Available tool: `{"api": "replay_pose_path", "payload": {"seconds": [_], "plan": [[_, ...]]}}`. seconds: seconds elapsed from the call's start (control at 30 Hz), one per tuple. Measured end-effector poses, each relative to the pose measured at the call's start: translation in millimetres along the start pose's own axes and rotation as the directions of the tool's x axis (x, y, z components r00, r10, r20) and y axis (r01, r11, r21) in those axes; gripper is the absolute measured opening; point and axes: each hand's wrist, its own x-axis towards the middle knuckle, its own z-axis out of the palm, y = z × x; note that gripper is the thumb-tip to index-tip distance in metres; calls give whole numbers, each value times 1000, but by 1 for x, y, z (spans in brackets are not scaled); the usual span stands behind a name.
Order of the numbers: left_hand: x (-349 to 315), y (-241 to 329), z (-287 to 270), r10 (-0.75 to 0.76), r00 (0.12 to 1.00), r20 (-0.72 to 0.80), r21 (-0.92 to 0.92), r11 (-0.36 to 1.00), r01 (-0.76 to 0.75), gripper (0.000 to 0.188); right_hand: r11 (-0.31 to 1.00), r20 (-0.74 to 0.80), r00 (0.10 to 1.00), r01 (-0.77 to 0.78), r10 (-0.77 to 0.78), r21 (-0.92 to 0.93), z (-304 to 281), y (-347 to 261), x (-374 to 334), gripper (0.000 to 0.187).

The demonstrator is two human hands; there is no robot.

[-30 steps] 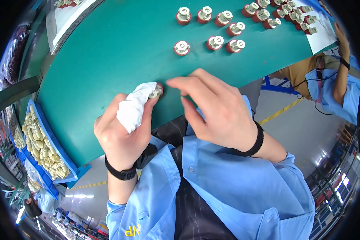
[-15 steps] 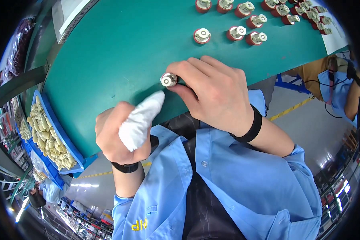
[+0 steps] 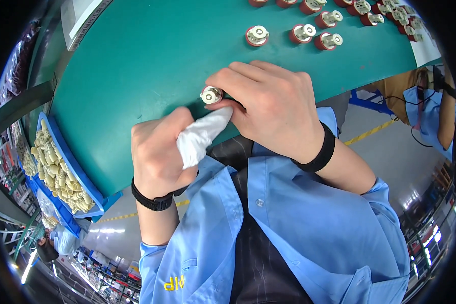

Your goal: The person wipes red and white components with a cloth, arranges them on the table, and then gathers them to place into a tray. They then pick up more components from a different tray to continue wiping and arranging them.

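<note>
My right hand [image 3: 268, 101] pinches a small cream cylindrical fitting with a red base [image 3: 211, 95] between thumb and fingertips, just above the green tabletop [image 3: 137, 66]. The fitting's round end faces up. Close beside it is my left hand [image 3: 159, 144], its fingers curled inward. White cloth [image 3: 202, 137] covers what appears to be the left thumb, and its tip comes up against the right thumb. Whether the curled left fingers hold anything is hidden. Beyond my hands, several like fittings stand on the tabletop, the nearest being a cream-and-red fitting [image 3: 257, 35].
A blue tray [image 3: 71, 157] heaped with cream tubular parts [image 3: 61, 175] sits at the table's left edge. More fittings cluster at the far right, near a white sheet [image 3: 426, 50]. Another person's arm [image 3: 447, 116] shows at the right.
My left hand has moved right and up, bringing the white cloth tip from apart to beside the right thumb. The right hand keeps its pinch on the fitting, shifted slightly.
</note>
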Motion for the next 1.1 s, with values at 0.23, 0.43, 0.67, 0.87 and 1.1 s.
{"api": "replay_pose_path", "payload": {"seconds": [0.23,0.43,0.67,0.87,1.1], "plan": [[-1,-11,-1,-19,999,-38,101,995,23,13,1000,-16,1000,-1,1,-9,1,2,-3,19],[-5,-12,-29,-31,999,42,269,963,18,27,1000,-9,1000,6,-6,26,0,0,-3,19],[-8,-16,-10,-34,999,9,136,990,33,32,999,-5,999,37,-37,-5,3,2,-3,19],[-9,-11,-27,-43,996,75,231,973,25,36,998,-10,998,56,-56,10,5,5,-5,20],[-8,-20,-8,5,1000,-29,137,991,-1,26,999,-6,999,51,-51,9,1,4,-4,21]]}}
